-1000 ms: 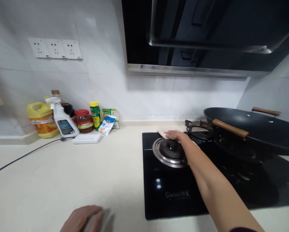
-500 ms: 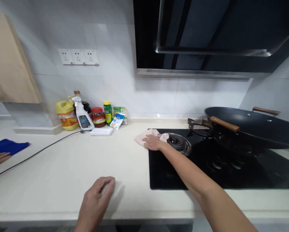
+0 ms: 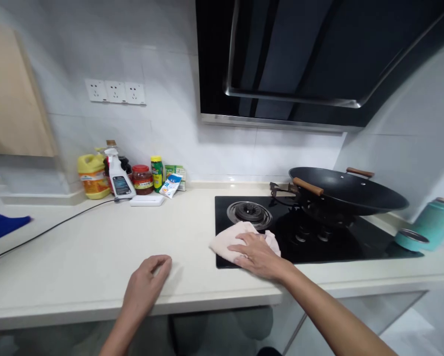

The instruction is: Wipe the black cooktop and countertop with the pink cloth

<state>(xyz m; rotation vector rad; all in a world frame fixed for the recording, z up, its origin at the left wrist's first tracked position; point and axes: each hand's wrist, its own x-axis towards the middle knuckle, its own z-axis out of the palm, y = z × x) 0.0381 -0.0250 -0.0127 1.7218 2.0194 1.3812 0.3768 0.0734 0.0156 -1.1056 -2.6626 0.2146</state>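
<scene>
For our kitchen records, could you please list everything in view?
cooktop: 1, black, on cream countertop
cloth: 1, pink, cooktop's front
wok: 1, black, cooktop's right
range hood: 1, black, overhead
sockets: 3, white, wall
jug: 1, yellow, left back
spray bottle: 1, white, beside jug
rear bottle: 1, brown-capped, behind spray bottle
jar: 1, brown, beside spray bottle
slim bottle: 1, green, beside jar
packets: 2, white and green, back
flat box: 1, white, before jar
cable: 1, black, left
fabric: 1, blue, left edge
containers: count unclear, teal, far right
cabinet: 1, tan, upper left
left hand: 1, bare, over countertop
right hand: 1, bare, on cloth
</scene>
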